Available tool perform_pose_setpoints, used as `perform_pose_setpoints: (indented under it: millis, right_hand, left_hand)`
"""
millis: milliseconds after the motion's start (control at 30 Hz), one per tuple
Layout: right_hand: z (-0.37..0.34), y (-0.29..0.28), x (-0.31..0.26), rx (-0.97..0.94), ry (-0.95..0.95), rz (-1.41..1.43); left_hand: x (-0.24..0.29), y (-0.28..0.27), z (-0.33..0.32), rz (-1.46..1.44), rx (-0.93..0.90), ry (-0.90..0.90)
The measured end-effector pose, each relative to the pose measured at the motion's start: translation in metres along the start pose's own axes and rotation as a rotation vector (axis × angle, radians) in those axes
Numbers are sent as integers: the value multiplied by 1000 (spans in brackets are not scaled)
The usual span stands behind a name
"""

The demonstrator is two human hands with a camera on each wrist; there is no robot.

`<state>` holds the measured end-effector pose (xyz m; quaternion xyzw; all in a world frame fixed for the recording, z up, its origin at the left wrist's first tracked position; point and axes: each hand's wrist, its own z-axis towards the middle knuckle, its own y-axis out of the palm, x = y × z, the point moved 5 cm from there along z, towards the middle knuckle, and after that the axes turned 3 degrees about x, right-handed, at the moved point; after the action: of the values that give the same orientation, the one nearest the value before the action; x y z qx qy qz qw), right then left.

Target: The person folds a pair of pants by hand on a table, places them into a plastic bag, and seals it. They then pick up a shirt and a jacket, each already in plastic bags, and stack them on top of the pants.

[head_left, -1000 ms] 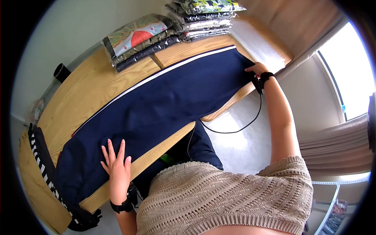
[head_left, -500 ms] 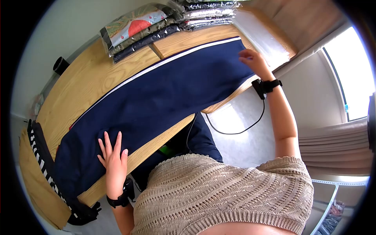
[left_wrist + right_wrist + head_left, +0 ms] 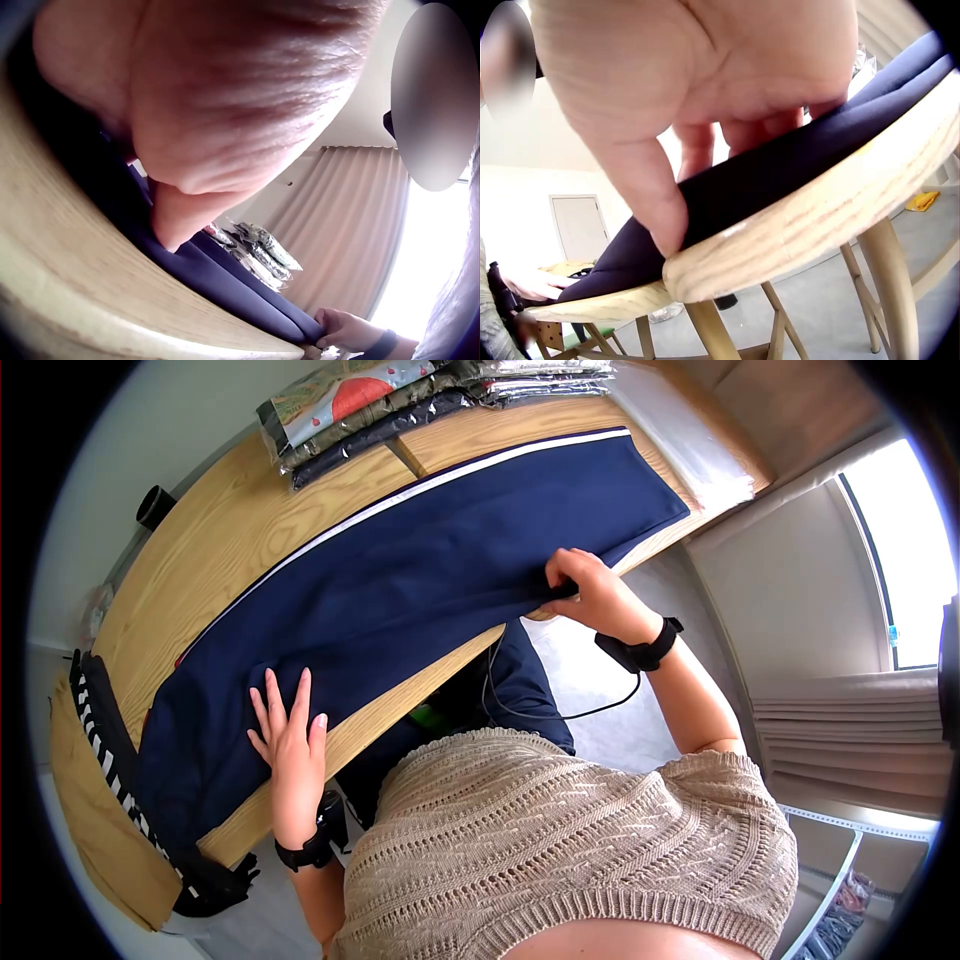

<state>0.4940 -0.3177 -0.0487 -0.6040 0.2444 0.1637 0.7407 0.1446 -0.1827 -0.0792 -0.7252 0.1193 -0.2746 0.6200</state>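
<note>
You are seemingly working in a garment workroom; plastic-bagged, folded, multicoloured clothes [image 3: 362, 422] are lying on a curved, pale wooden table [image 3: 235, 525].

A wooden table [image 3: 225, 545] bears navy fabric [image 3: 430, 540], clear plastic [image 3: 682, 440] and bagged clothes [image 3: 365, 425].

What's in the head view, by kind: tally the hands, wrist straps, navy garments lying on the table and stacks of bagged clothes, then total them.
Left hand and right hand: 2
Black wrist straps: 2
White-striped navy garment: 1
Stacks of bagged clothes: 2
Total: 7
</note>
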Motion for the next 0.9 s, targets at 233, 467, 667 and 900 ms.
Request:
perform_pose_setpoints:
  millis: [233,467,667,900]
  right_hand:
    - [0,1,-16,215,-319,-290]
    - [-4,-33,18,14,-136,-94]
    - [-10,-135,193,483,428,-578]
    - [1,-152,257,281,790,-351]
  left_hand:
    - [-1,0,-1,-25,10,-2]
    - [-2,2,0,-6,11,-13]
    - [-1,1,0,-8,14,-15]
    - [1,-1,0,-11,-2,-20]
